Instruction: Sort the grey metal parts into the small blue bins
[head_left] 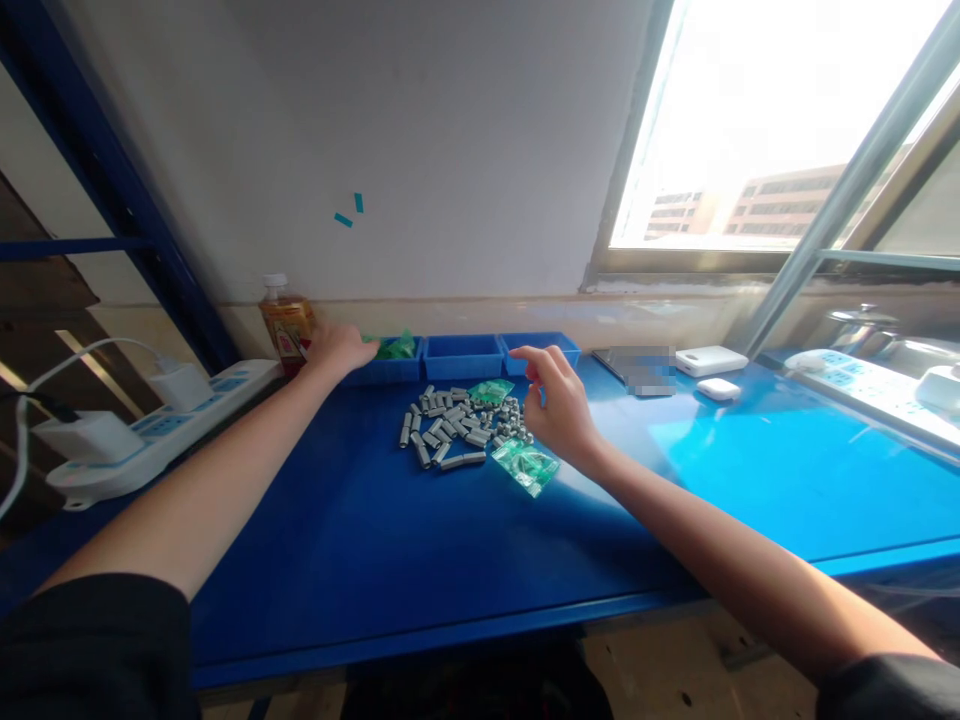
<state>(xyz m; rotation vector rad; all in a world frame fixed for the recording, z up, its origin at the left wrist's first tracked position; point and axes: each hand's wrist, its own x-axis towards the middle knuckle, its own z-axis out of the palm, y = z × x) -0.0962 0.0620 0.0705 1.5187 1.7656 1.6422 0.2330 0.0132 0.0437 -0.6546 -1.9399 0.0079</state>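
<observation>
Here, blurred left hand near crumpled green plastic film in the leftmost blue rectangular plastic bin, cannot tell its grip; right hand released, loosely bent, partly masking the rightmost such bin. Small grey metal cylinders toward the blue table's back edge.

Front of tabletop open; metal pieces, green packets obstruct middle; bottle beside left hand.

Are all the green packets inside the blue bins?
No, one green packet lies on the blue table near the loose metal pieces.
</observation>
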